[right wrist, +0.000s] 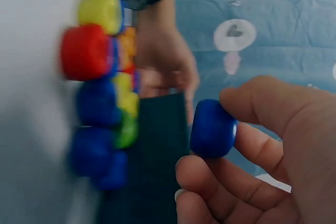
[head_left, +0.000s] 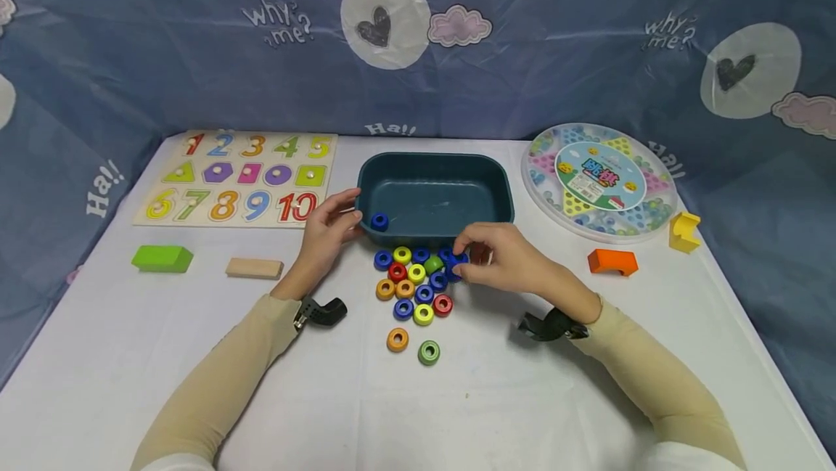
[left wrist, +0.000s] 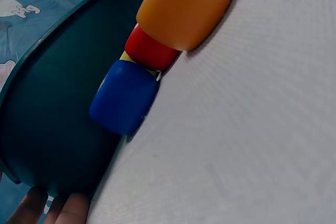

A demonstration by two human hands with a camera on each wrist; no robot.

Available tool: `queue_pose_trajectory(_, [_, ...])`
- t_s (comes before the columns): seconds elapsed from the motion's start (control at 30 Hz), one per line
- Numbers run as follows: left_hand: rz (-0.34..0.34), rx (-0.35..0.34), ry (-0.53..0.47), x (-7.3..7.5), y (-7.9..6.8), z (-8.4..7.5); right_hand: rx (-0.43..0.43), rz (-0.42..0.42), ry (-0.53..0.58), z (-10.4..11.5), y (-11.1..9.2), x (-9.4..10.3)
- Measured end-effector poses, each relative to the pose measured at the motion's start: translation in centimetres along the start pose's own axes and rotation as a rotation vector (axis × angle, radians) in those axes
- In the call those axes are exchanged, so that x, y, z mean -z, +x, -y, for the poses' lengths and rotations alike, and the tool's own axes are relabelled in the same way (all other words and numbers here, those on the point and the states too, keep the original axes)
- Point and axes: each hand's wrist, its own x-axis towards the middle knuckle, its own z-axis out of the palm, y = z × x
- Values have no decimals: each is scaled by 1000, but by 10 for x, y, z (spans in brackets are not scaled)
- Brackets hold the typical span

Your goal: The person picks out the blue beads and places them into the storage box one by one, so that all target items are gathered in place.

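My right hand (head_left: 503,257) pinches a blue bead (right wrist: 212,128) between thumb and fingertips, just off the near right side of a dark teal tub (head_left: 434,160). My left hand (head_left: 326,228) is at the tub's left end, its fingertips (left wrist: 73,211) against the outer wall. Inside the tub, near its left end, lies one blue bead (head_left: 379,221). In front of the tub, several ring-shaped beads in blue, yellow, red, orange and green cluster on the white table, among them a red bead (head_left: 443,305). An orange bead (head_left: 398,340) and a green bead (head_left: 429,353) lie nearer the front.
A number-and-shape puzzle board (head_left: 238,179) lies at the back left, with a green block (head_left: 162,258) and a wooden block (head_left: 255,268) before it. At the right are a round game box (head_left: 601,181), an orange arch block (head_left: 612,261) and a yellow block (head_left: 683,232).
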Motion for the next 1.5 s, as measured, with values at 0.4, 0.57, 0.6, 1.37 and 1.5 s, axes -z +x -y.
queue_pose_trajectory(0.4, [9,-36,-3,2,3,-4,-142,-53,-57,-7,78,4])
queue_pose_trajectory(0.57, [1,-36,6,3,5,-4,-225,30,-79,-17,101,-6])
queue_pose_trajectory(0.6, [0,-33,3,3,5,-4,-232,46,-83,-19,105,-7])
queue_pose_trajectory(1.37, [17,-3,-27,0,0,-2,-370,240,-1,-31,122,-34])
queue_pose_trajectory(1.5, [24,-3,-20,1,0,-2,-370,238,-6,-30,121,-34])
